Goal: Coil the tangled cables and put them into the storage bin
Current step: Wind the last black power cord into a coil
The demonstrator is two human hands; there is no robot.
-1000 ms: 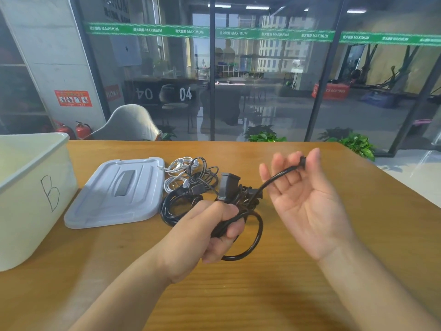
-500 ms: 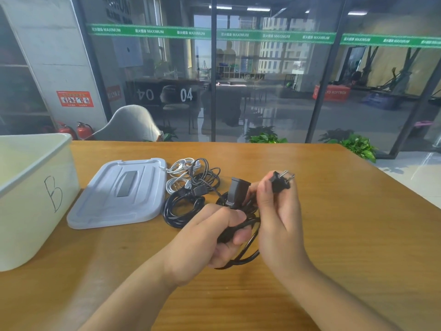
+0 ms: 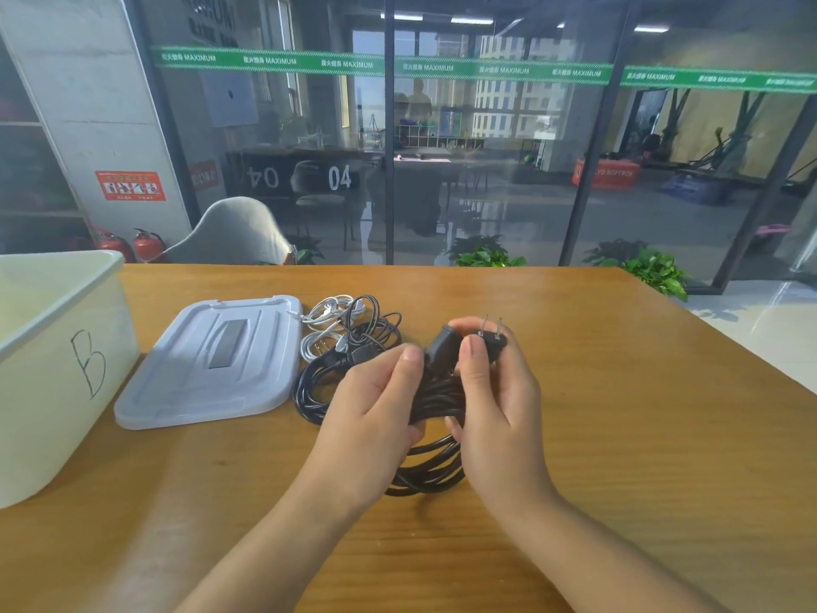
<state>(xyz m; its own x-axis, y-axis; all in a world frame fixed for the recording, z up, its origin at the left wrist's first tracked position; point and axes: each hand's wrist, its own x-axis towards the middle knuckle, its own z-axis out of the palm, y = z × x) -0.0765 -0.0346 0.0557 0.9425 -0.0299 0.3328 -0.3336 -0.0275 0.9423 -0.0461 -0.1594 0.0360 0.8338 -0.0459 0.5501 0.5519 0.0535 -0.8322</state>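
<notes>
Coiled black cable (image 3: 435, 407) gripped by both hands, left hand (image 3: 376, 413), right hand (image 3: 497, 404), plug prongs (image 3: 493, 325) pointing up

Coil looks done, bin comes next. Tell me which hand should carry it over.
Probably the left hand: it grips the coiled black cable and is nearer the storage bin on the left. The right hand pinches the plug, farther away.

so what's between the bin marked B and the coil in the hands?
Head view: the grey lid lies flat beside the bin, then the heap of white and black cables, then the held coil.
</notes>
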